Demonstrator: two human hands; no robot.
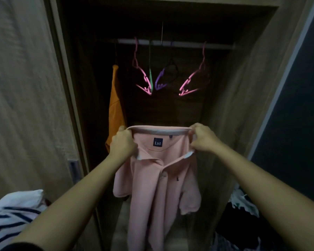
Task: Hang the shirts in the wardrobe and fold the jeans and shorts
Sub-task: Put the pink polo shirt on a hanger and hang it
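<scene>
Holding pink polo shirt (pixel 158 192) upright, collar up, hem down; left hand (pixel 122 144), right hand (pixel 203 138) pinching collar ends.

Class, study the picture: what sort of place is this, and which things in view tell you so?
Most likely a bedroom, at an open wardrobe: a rail carries empty plastic hangers, an orange garment hangs at its left, and the left hand and right hand hold a pink polo shirt by the collar.
</scene>
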